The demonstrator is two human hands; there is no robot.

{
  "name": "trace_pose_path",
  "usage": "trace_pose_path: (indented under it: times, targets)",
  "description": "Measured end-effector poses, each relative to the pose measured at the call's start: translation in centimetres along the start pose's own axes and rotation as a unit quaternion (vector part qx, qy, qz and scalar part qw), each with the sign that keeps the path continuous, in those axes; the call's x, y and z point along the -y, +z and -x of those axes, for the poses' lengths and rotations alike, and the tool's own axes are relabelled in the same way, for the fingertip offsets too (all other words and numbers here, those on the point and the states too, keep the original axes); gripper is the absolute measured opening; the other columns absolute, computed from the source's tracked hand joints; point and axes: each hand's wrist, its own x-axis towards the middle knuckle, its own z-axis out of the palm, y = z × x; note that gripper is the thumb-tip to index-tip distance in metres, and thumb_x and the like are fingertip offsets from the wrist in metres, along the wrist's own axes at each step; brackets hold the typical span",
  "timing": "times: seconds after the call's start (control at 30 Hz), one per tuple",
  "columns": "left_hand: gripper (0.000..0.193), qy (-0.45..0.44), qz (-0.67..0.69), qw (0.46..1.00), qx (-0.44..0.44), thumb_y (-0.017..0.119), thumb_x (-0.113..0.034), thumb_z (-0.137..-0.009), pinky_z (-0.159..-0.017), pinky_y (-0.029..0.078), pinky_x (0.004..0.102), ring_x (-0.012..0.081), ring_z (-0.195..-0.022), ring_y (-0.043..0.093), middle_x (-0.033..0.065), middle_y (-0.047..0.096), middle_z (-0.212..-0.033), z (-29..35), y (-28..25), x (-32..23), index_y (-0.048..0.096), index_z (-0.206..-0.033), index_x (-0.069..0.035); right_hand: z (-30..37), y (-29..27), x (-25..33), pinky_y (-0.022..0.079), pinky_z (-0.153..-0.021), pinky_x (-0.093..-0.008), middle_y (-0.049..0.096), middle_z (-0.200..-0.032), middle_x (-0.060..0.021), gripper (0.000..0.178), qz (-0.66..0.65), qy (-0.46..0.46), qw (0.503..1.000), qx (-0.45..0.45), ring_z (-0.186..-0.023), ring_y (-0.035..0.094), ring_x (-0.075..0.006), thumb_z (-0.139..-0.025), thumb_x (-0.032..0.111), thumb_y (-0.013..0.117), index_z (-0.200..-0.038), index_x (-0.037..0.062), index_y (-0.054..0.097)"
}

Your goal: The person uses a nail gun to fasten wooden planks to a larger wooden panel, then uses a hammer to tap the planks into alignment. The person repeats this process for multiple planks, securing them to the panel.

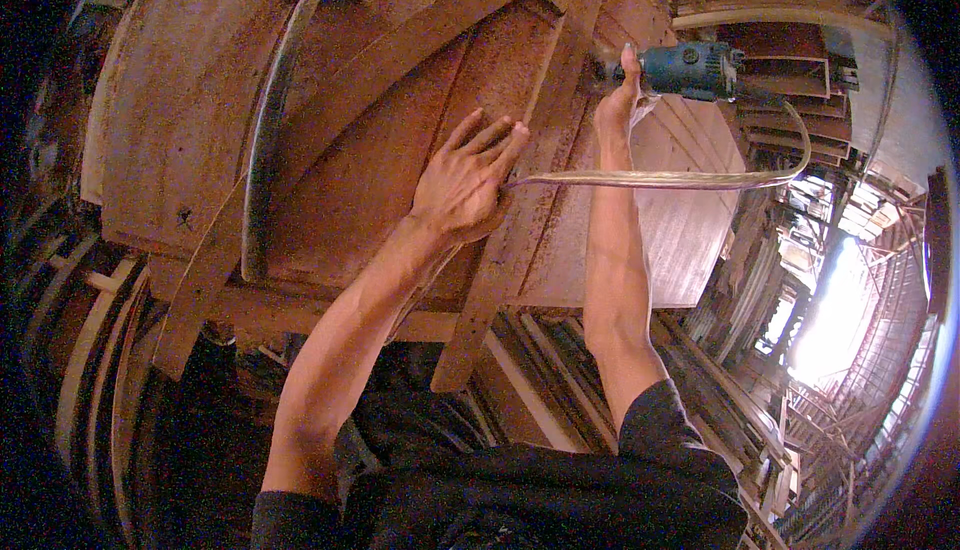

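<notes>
My right hand (620,110) grips a blue corded power tool (690,70) at its dark narrow end, with the thumb up along it. The tool lies sideways at the right part of a large reddish-brown wooden panel (400,120). A pale see-through cord (680,180) loops from the tool's back end and runs left to my left hand (462,178). That hand rests palm down on the panel, fingers stretched out. The cord passes beneath it and comes out along my left forearm; whether the thumb pinches it is hidden.
On the panel lie a long dark bar (268,140) with a crosspiece, a curved wooden strip (420,35) and a straight wooden strip (530,170). Stacked boards (550,375) stand below, close to my body. More timber fills the right side, near a bright opening (835,310).
</notes>
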Motion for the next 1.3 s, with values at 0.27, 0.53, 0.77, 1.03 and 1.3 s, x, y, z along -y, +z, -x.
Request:
trace_pose_path:
  times: [0.27, 0.53, 0.77, 1.03, 1.3]
  targets:
    - [0.068, -0.013, 0.019, 1.000, 0.005, 0.041, -0.021, -0.095, -0.127, 0.023, 0.0516, 0.0326, -0.144, 0.047, 0.0170, 0.055, -0.150, 0.0, -0.8, -0.4, 0.031, -0.159, -0.002, -0.7, 0.1, -0.8, 0.051, -0.082, -0.0336, 0.062, -0.099, 0.0003, 0.036, -0.029, -0.007, 1.000, 0.000, -0.086, 0.058, -0.0150, -0.080, 0.023, 0.088, -0.101, 0.0112, 0.061]
    - [0.072, -0.017, -0.015, 1.000, 0.021, 0.058, -0.026, -0.092, -0.129, 0.020, 0.0462, 0.0273, -0.147, 0.043, 0.0128, 0.056, -0.150, 0.2, -0.7, -0.3, 0.036, -0.155, 0.000, -1.8, -0.1, -2.2, 0.051, -0.085, -0.0351, 0.063, -0.102, -0.0004, 0.040, -0.020, -0.035, 0.999, 0.001, -0.089, 0.059, -0.0160, -0.079, 0.021, 0.088, -0.106, 0.0109, 0.060]
    - [0.064, -0.021, 0.016, 0.999, 0.017, 0.037, -0.021, -0.097, -0.128, 0.021, 0.0501, 0.0302, -0.148, 0.042, 0.0138, 0.054, -0.152, 0.2, -1.0, -0.5, 0.032, -0.159, -0.006, -2.5, -0.4, -2.9, 0.049, -0.089, -0.0389, 0.063, -0.103, -0.0050, 0.057, -0.019, -0.005, 1.000, -0.015, -0.093, 0.058, -0.0187, -0.072, 0.029, 0.092, -0.111, 0.0086, 0.056]
    - [0.067, -0.014, -0.004, 1.000, 0.004, 0.053, -0.022, -0.093, -0.128, 0.022, 0.0482, 0.0291, -0.146, 0.044, 0.0140, 0.056, -0.149, 0.4, -0.7, -0.3, 0.038, -0.155, -0.002, -2.4, -0.1, -2.8, 0.049, -0.090, -0.0373, 0.062, -0.105, -0.0019, 0.049, -0.029, -0.022, 0.999, 0.003, -0.093, 0.058, -0.0168, -0.076, 0.024, 0.090, -0.110, 0.0118, 0.057]
    - [0.064, -0.003, -0.004, 1.000, 0.001, 0.041, -0.021, -0.095, -0.128, 0.023, 0.0487, 0.0299, -0.145, 0.046, 0.0140, 0.055, -0.151, 0.3, -0.7, 0.1, 0.038, -0.156, -0.003, -1.4, 0.7, -1.1, 0.048, -0.091, -0.0365, 0.061, -0.106, -0.0010, 0.050, -0.027, -0.004, 1.000, -0.001, -0.094, 0.056, -0.0166, -0.076, 0.024, 0.090, -0.112, 0.0120, 0.057]
